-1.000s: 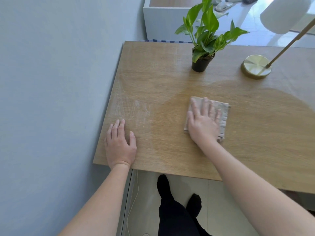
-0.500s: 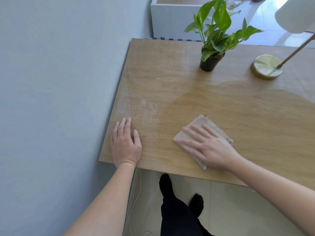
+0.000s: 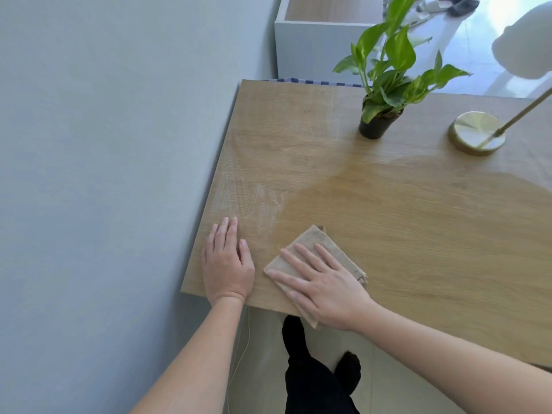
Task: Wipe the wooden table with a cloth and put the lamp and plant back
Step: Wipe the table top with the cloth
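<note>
We see a grey-blue wall (image 3: 104, 174) filling the left, a white cabinet (image 3: 316, 46) top centre, glossy sunlit floor (image 3: 478, 49) upper right.

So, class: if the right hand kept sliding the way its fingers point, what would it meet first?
The right hand points toward the left hand, resting flat on the table; it likely meets that first.

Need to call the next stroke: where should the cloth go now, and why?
Probably push the folded beige cloth under the right hand up and left into the pale streaky patch; the wooden table looks darker, already wiped, to its right.
</note>
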`<action>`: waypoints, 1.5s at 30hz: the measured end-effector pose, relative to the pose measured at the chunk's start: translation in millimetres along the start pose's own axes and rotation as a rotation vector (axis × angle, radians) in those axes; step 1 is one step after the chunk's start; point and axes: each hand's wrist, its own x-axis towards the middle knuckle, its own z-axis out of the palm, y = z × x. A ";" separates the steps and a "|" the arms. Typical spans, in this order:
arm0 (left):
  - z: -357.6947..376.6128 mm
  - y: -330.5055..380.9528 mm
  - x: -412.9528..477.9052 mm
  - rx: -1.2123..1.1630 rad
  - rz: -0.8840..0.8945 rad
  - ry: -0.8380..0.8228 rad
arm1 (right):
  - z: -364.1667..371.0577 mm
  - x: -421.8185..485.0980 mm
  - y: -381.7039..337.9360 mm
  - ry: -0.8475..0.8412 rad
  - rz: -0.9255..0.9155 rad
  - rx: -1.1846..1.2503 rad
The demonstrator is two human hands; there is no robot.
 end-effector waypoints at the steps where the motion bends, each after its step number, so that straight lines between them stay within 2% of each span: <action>1: 0.2 0.2 0.0 -0.001 -0.002 -0.001 | -4.4 -5.8 10.9 -0.037 -0.065 -0.021; 3: 0.2 1.1 0.1 -0.006 -0.006 -0.004 | -20.3 -1.4 36.7 -0.085 -0.159 -0.065; 6: 0.8 2.8 0.7 -0.013 -0.002 -0.002 | -49.8 30.2 80.8 -0.050 -0.103 -0.129; 10: 2.4 1.4 0.6 0.009 -0.001 -0.005 | -81.5 94.0 120.0 0.138 0.256 -0.085; 12: 2.3 1.0 1.5 0.013 0.003 -0.005 | -83.4 122.9 114.8 0.208 0.428 -0.019; 14: 2.4 0.0 2.6 0.018 -0.003 -0.004 | -79.3 140.9 99.7 0.240 0.508 0.024; 17: 1.7 -1.4 0.6 0.023 -0.004 -0.001 | -65.2 131.4 72.9 0.202 0.446 0.034; 21: 0.5 -0.3 0.9 0.010 0.006 0.001 | -32.9 59.7 36.0 0.101 0.145 0.013; 25: 0.0 1.9 2.1 0.018 0.000 -0.003 | -41.1 37.2 61.5 0.030 0.017 -0.074; 28: -1.3 2.0 2.0 0.026 0.001 -0.013 | -64.7 69.4 92.0 0.069 0.069 -0.088; 33: -2.5 4.3 4.0 0.028 -0.001 -0.022 | -102.7 154.3 135.3 0.222 0.421 -0.016; 35: -2.1 2.1 4.6 0.027 -0.005 -0.019 | -102.2 175.7 132.4 0.240 0.497 -0.021; 39: -1.8 -2.0 2.7 0.021 -0.004 -0.022 | -87.0 172.4 115.7 0.249 0.505 0.012; 45: -2.8 0.3 4.0 0.033 -0.010 -0.016 | -50.7 123.9 54.8 0.202 0.403 0.023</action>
